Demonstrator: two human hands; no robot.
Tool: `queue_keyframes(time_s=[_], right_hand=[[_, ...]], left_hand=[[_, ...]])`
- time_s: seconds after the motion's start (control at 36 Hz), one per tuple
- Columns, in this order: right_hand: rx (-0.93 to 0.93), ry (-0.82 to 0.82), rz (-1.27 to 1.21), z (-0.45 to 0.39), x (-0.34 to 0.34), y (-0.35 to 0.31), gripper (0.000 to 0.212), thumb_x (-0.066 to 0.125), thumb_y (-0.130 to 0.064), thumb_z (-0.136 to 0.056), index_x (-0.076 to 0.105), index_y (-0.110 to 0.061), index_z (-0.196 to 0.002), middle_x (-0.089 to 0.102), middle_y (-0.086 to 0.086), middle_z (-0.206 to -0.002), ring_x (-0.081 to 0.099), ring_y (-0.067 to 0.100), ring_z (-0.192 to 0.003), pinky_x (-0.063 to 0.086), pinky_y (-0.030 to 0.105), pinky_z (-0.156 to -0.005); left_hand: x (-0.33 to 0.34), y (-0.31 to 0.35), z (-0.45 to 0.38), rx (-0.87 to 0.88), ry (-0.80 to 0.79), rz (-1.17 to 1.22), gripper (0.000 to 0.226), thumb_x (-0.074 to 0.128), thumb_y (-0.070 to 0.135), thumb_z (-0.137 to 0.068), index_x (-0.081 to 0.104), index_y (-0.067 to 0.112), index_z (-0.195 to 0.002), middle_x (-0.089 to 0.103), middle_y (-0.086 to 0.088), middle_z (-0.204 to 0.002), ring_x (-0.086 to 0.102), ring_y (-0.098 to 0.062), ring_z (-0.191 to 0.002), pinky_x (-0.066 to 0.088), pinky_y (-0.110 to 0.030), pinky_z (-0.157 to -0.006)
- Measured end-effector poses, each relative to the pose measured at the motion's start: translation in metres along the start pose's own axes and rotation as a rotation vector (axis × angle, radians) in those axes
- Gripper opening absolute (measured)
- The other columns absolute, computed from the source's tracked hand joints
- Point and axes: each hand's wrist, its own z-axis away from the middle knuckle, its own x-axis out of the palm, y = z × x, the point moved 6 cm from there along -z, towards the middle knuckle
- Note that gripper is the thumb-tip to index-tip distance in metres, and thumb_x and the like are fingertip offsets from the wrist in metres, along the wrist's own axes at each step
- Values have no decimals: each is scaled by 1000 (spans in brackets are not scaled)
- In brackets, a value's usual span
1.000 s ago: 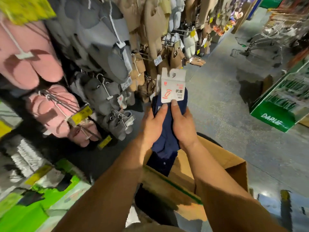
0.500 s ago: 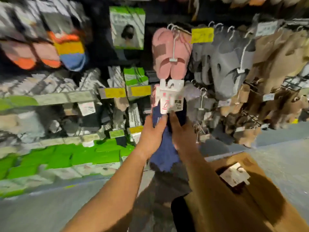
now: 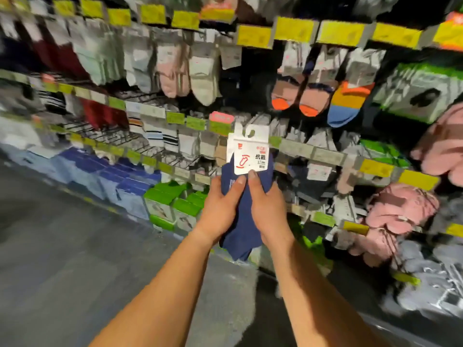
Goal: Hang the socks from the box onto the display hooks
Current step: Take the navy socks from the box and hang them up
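Both hands are raised together: the left hand (image 3: 221,209) and right hand (image 3: 268,209) grip a bundle of navy socks (image 3: 244,221) between curled fingers, thumbs pressed near the white header card (image 3: 249,154) with its hanging hole on top. The bundle is held up before the display rack (image 3: 300,149), not yet on any hook, so this hanging looks unfinished. Rows of hooks already carry many socks. The box is out of view, so its contents cannot be judged.
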Motion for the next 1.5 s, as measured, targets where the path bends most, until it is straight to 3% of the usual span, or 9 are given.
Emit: queue_keyframes(time_s=[0.11, 0.31, 0.42, 0.81, 1.0, 1.14, 1.31, 1.42, 1.5], right_hand=[[-28, -85, 6, 4, 87, -13, 29, 57, -62, -88, 61, -40, -107, 70, -13, -101, 68, 5, -86, 57, 36, -80], [-20, -179, 20, -12, 223, -19, 54, 55, -77, -71, 61, -40, -110, 71, -13, -106, 69, 11, -94, 56, 43, -87], [-10, -229, 2, -34, 296, -19, 48, 58, -64, -86, 60, -29, -119, 70, -7, -110, 68, 10, -92, 56, 36, -81], [-57, -407, 37, -95, 601, -79, 73, 52, -82, -61, 62, -32, -113, 72, -8, -105, 69, 15, -94, 56, 44, -85], [-94, -401, 68, -123, 727, -90, 47, 58, -63, -87, 60, -30, -121, 69, -8, -113, 66, 14, -100, 54, 38, -84], [-65, -269, 52, -136, 787, -102, 18, 62, -49, -92, 60, -33, -101, 70, -10, -93, 66, -3, -70, 53, 20, -57], [-123, -129, 119, -167, 839, -130, 46, 55, -63, -89, 58, -32, -123, 67, -11, -108, 65, 14, -93, 50, 31, -76], [-142, -44, 116, -197, 861, -146, 48, 54, -65, -89, 57, -31, -123, 66, -9, -107, 65, 17, -96, 54, 38, -84], [-169, 2, 82, -221, 873, -161, 38, 58, -57, -90, 58, -29, -116, 67, -11, -98, 66, 12, -89, 54, 35, -79]], left_hand=[[-88, 13, 0, -8, 106, 11, 37, 66, 39, -96, 56, 18, -125, 72, -3, -118, 72, -19, -105, 58, -45, -93], [-205, 31, -20, 62, 201, 28, 7, 56, 25, -103, 61, 27, -108, 75, 8, -94, 73, -3, -86, 55, -16, -68], [-274, 33, -49, 48, 246, 21, 17, 58, 33, -102, 61, 25, -117, 74, 2, -109, 72, -12, -98, 58, -34, -83], [-557, 88, -149, 47, 545, -7, 37, 69, 56, -86, 58, 34, -114, 73, 9, -112, 71, -11, -103, 55, -47, -95], [-675, 97, -200, 28, 494, 5, 78, 67, 71, -78, 49, 26, -139, 67, 7, -127, 67, -13, -112, 54, -44, -97], [-743, 109, -243, 46, 357, -16, 37, 65, 55, -91, 53, 37, -121, 69, 11, -120, 69, -9, -108, 54, -40, -97], [-791, 135, -304, 74, 206, -3, 58, 67, 64, -82, 56, 35, -131, 70, 12, -121, 67, -10, -112, 53, -39, -98], [-811, 151, -350, 117, 172, -26, 20, 62, 44, -97, 61, 34, -115, 72, 11, -107, 69, 3, -93, 54, -21, -82], [-815, 162, -383, 147, 72, 59, 27, 60, 34, -100, 61, 24, -125, 73, 4, -117, 70, -13, -108, 57, -35, -91]])
